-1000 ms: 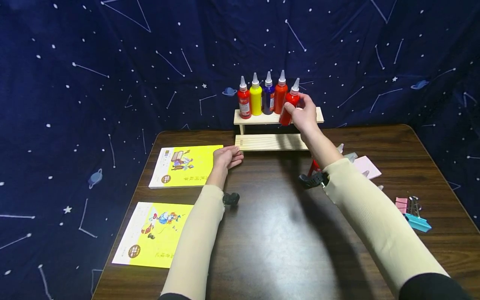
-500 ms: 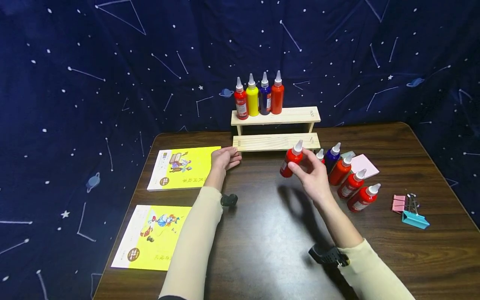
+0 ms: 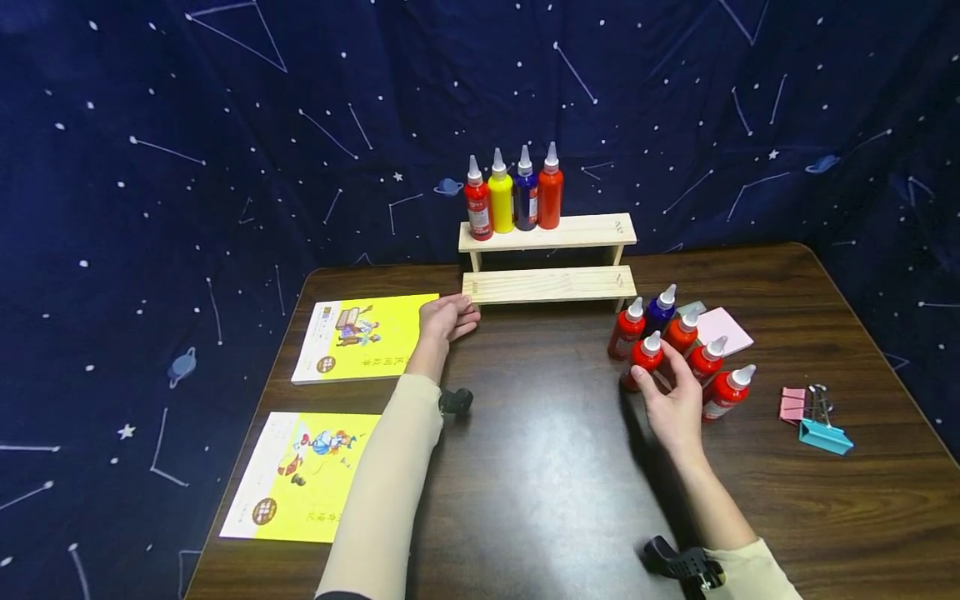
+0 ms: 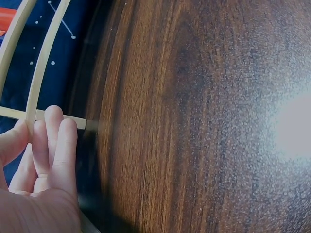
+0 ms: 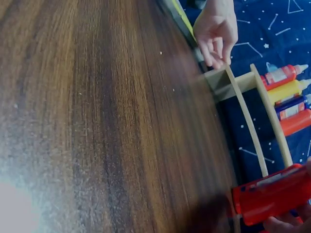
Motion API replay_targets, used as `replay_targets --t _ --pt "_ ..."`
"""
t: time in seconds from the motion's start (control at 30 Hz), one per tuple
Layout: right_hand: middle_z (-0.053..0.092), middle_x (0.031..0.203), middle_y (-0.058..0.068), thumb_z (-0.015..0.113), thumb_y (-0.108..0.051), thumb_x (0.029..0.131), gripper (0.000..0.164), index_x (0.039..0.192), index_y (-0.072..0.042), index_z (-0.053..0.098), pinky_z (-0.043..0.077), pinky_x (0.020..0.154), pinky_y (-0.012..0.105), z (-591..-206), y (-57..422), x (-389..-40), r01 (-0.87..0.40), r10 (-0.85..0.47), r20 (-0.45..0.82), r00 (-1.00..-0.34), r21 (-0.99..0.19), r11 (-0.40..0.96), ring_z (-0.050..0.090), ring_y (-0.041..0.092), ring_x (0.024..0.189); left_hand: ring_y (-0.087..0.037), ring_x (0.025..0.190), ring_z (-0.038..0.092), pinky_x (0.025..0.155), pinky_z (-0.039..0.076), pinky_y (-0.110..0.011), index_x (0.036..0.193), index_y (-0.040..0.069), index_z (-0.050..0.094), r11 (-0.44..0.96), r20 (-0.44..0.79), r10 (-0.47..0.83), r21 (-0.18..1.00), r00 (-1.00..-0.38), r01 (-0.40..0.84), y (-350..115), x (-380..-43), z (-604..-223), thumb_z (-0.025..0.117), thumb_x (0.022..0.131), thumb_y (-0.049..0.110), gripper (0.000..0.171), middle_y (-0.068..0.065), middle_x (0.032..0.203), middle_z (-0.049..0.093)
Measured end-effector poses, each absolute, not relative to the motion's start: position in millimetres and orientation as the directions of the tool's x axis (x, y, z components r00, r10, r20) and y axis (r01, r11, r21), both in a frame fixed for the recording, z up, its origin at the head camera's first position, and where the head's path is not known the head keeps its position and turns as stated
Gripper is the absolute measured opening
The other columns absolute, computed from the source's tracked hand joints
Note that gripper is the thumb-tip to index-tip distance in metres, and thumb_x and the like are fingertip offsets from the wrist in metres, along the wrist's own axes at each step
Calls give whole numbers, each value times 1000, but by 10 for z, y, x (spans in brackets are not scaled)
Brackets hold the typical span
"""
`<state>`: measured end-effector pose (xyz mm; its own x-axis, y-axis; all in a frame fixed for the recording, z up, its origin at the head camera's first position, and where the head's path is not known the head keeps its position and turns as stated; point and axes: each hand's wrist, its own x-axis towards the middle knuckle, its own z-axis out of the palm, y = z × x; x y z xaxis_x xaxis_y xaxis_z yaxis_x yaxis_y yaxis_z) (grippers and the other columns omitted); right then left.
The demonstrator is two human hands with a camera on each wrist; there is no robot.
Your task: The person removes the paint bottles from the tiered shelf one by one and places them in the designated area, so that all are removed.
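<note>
My right hand (image 3: 677,410) pinches a red paint bottle (image 3: 645,357) with a white pointed cap, held upright among other bottles on the right of the table. In the right wrist view that red bottle (image 5: 272,194) fills the lower right corner. My left hand (image 3: 444,318) grips the left end of the lower board of a two-step wooden rack (image 3: 547,285); in the left wrist view its thumb and fingers (image 4: 63,150) lie on either side of the board. On the upper board stand red, yellow (image 3: 500,202), dark blue and orange-red bottles in a row.
Around the held bottle stand several more, including a dark blue one (image 3: 659,313) and a red one (image 3: 724,395). Behind them lies a pink pad (image 3: 723,332). Pink and teal binder clips (image 3: 825,436) lie farther right. Two yellow books (image 3: 360,337) lie at left.
My right hand has taken the red bottle off the upper board and carried it down and right to the other bottles on the table. My left hand stays on the rack.
</note>
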<state>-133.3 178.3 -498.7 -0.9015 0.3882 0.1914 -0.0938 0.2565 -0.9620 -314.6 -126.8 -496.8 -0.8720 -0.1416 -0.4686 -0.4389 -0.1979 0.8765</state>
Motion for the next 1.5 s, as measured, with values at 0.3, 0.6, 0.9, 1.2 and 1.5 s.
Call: replay_targets --t 0.3,0.6,0.9,1.2,1.5 --pt "55 130 23 65 4 87 49 134 4 49 47 97 50 -5052 1803 -1439 -46 466 218 -858 -935 352 58 34 110 -21 82 72 72 60 -32 116 6 67 -189 -477 -141 873 -868 -449 -1265 -3150 -4952 71 87 16 31 -15 100 71" --pt "54 132 24 64 4 87 50 135 3 49 47 97 50 -5090 1791 -1476 -10 489 202 -849 -931 366 57 36 112 -25 85 72 75 59 -35 117 4 66 -210 -477 -129 870 -870 -446 -1266 -3157 -4974 71 87 13 31 -17 100 71" --pt "52 135 21 64 4 87 52 136 0 48 45 100 48 -5081 1764 -1467 -15 502 218 -837 -926 377 55 34 116 -26 88 71 76 59 -36 116 3 66 -219 -478 -130 868 -869 -445 -1271 -3141 -4976 70 88 13 30 -18 103 70" --pt "54 132 13 65 4 84 53 135 -7 53 47 98 42 -5039 1729 -1431 -98 511 328 -794 -900 425 53 24 116 -24 86 72 75 59 -35 116 5 67 -204 -479 -139 870 -867 -448 -1267 -3128 -4974 70 88 14 30 -14 95 71" --pt "57 128 12 64 9 83 52 131 -6 56 49 99 34 -4742 1671 -1374 -295 490 486 -724 -860 417 55 28 116 -21 79 72 73 59 -35 116 4 67 -210 -471 -137 874 -871 -439 -1275 -3140 -4975 71 87 13 30 -15 96 71"
